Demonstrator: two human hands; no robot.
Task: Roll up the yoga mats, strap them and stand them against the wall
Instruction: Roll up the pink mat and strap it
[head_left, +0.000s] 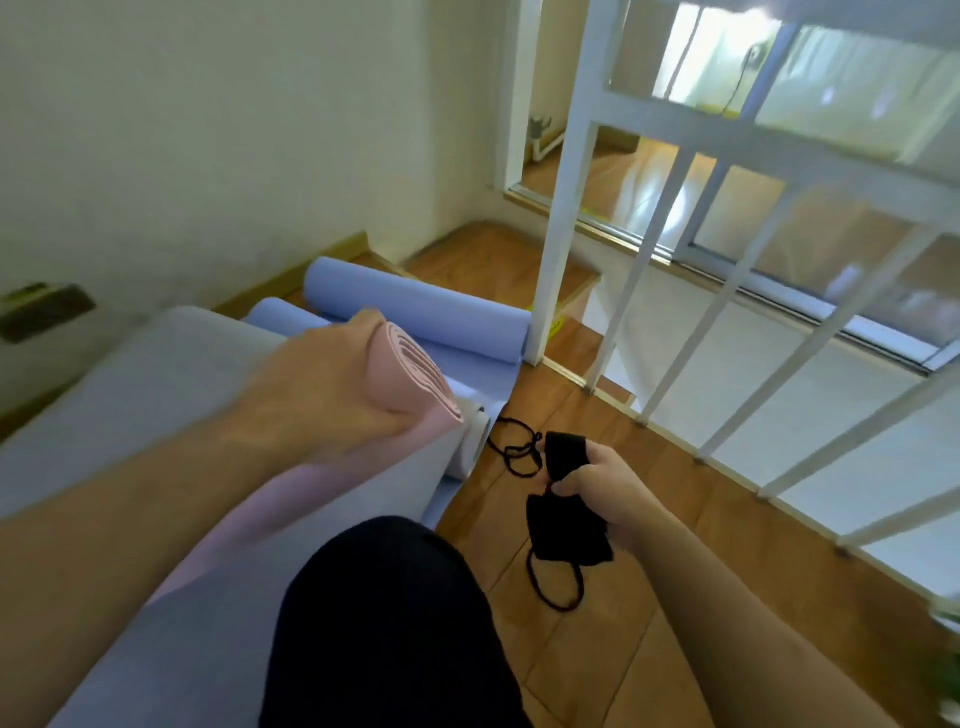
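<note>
My left hand grips the upper end of a rolled pink yoga mat, whose spiral end faces the camera. A blue-grey mat lies under and beside it, with a small rolled end at its near corner. Beyond, a rolled blue mat lies on the floor near the wall. My right hand holds a black strap with thin black cord loops hanging from it. A second black cord lies on the wooden floor by the mats.
A white railing runs along the right over a lower tiled floor. A white post stands beside the rolled blue mat. The pale wall with a wooden skirting is at the left. My black-clad knee is in the foreground.
</note>
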